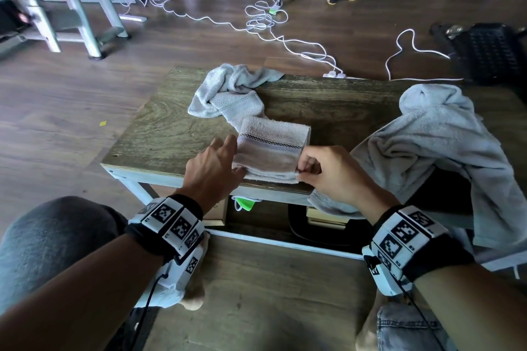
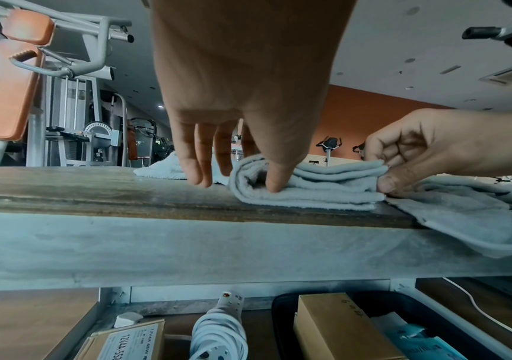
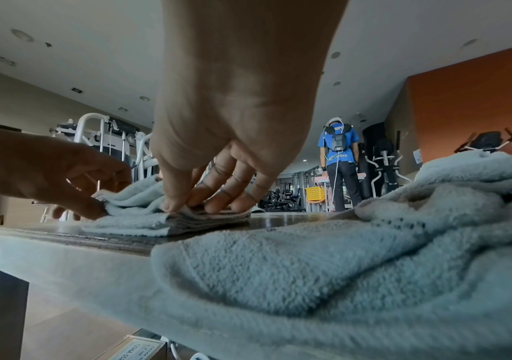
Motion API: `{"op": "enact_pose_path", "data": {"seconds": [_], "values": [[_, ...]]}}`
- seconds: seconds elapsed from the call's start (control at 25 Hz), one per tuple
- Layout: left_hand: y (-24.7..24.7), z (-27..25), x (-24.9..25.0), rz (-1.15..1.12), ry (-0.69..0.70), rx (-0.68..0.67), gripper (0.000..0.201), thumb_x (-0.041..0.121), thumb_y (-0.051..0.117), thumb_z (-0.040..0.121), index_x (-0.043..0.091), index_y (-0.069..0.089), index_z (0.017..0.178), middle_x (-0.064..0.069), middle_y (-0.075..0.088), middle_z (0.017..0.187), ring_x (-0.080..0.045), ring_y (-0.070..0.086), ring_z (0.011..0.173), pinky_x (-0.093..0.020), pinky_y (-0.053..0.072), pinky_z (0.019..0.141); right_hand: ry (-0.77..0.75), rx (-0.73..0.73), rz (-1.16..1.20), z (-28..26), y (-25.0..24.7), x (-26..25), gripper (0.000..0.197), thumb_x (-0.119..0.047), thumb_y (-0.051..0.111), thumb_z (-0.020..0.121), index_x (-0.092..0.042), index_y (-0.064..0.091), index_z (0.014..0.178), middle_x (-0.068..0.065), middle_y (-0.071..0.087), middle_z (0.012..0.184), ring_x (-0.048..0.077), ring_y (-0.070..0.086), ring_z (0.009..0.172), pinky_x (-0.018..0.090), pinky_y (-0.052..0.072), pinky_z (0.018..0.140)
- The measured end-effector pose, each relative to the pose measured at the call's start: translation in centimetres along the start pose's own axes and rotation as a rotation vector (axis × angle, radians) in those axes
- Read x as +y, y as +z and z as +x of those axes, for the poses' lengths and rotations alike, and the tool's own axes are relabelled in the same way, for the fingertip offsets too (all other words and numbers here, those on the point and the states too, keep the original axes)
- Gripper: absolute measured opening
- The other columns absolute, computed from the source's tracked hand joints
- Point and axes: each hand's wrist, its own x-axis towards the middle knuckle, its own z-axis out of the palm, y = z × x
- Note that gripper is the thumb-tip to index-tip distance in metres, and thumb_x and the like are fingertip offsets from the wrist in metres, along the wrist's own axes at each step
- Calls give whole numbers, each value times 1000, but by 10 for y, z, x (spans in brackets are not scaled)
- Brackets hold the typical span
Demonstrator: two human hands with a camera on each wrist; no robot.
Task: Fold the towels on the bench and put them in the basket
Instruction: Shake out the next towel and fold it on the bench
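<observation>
A folded grey towel (image 1: 273, 148) with a dark checked stripe lies near the front edge of the wooden bench (image 1: 171, 128). My left hand (image 1: 225, 157) rests at its left side with straight fingers (image 2: 196, 170), the thumb pressing the folded edge of the folded towel (image 2: 325, 187). My right hand (image 1: 305, 168) pinches the near right corner of the folded towel (image 3: 131, 219) with curled fingers (image 3: 214, 204). A crumpled towel (image 1: 228, 88) lies at the bench's far edge. A large towel (image 1: 442, 145) is heaped on the right end and hangs over the front.
White cables (image 1: 265, 20) and a power strip (image 1: 335, 74) lie on the floor beyond the bench. Boxes (image 2: 334, 326) and a coiled cord (image 2: 217, 341) sit under it. A black perforated object (image 1: 490, 51) stands far right. A person (image 3: 340, 170) stands by a yellow basket (image 3: 315, 193).
</observation>
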Motion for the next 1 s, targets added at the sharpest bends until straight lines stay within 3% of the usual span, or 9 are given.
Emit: {"op": "enact_pose_path", "data": {"seconds": [0.2,0.24,0.32,0.4,0.52,0.6,0.68,0.8,1.0], "values": [[-1,0,3,33,80,30,24,33,65,86,24,53,105,-1,53,106,-25,58,91,-34,43,56,27,-53,2,0,-1,-3,23,-17,83,76,-28,63,79,-15,67,75,1,65,68,34,58,63],[0,0,4,25,83,18,23,31,65,86,24,55,106,-2,54,108,-26,57,97,-36,46,60,47,-79,-14,-1,-1,-2,25,-16,83,76,-28,61,79,-15,67,76,1,65,69,34,58,63],[1,0,5,12,137,-5,30,32,67,83,28,57,111,-1,52,114,-24,52,109,-41,51,79,112,-128,-73,0,-2,-1,27,-14,79,74,-31,58,80,-15,66,81,1,63,72,35,57,65],[2,-1,12,-3,255,-17,37,40,67,80,32,57,115,1,49,121,-19,46,114,-40,43,95,178,-116,-102,2,-4,4,28,-10,73,73,-31,57,81,-15,64,85,1,60,75,36,55,65],[7,1,26,-116,356,-20,39,50,67,80,35,63,115,7,52,117,-15,48,113,-37,38,98,178,-64,-114,5,-5,6,32,-6,70,73,-33,60,88,-16,61,91,1,58,79,33,54,65],[14,4,35,-193,376,-6,34,48,69,80,34,67,111,8,56,110,-16,52,108,-38,44,95,143,-60,-116,6,-5,4,34,-4,69,74,-33,64,90,-17,60,93,2,60,83,33,56,67],[17,9,43,-246,379,30,24,44,68,82,30,70,101,6,59,99,-18,55,98,-39,52,79,119,-57,-122,6,-3,2,32,-5,67,77,-33,67,91,-18,61,93,4,62,83,32,55,67],[15,17,53,-361,317,84,16,40,69,85,26,73,88,4,60,85,-18,59,82,-35,52,60,79,-61,-112,4,-4,3,27,-7,64,80,-31,70,91,-19,61,92,7,62,84,33,54,69],[13,23,60,-451,136,223,29,44,64,88,17,64,76,2,59,63,-19,57,60,-32,49,53,133,-61,28,3,-3,8,33,-6,66,83,-26,69,109,-20,67,92,-3,60,76,34,56,78]]}}
